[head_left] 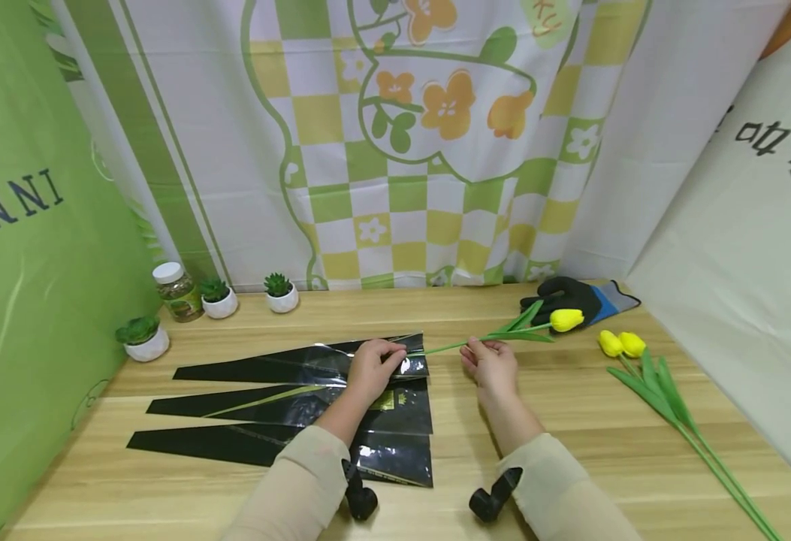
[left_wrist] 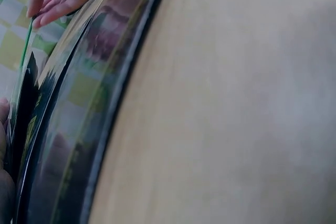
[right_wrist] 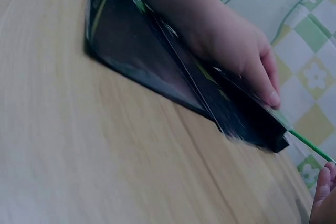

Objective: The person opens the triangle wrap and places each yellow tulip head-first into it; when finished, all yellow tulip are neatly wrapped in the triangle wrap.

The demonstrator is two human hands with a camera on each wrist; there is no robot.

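So the flower (head_left: 513, 328), a single yellow tulip, is right of centre in the head view, bloom pointing right and its stem running left to the wide end of the top black sleeve (head_left: 267, 366). Stem and sleeve meet there, but I can't tell how far in the stem goes. The right hand (head_left: 496, 370) has the stem pinched between thumb and fingers, just below the leaves. The left hand (head_left: 372, 368) is pinching the sleeve near that same wide end. Below it in the frame are the middle sleeve (head_left: 260, 409) and the bottom sleeve (head_left: 246, 445), all three shiny, narrow ends to the left. Further out, a black, blue and grey glove (head_left: 574, 302) sits behind the bloom, and two more yellow tulips (head_left: 672, 391) lie down the right side of the wooden table (head_left: 98, 481). Upper left of the table there's a white-lidded jar (head_left: 179, 293), plus three little potted plants, one right of it (head_left: 218, 298), one further right (head_left: 280, 293), one lower left (head_left: 143, 338). Checkered curtain (head_left: 449, 210) across the top.
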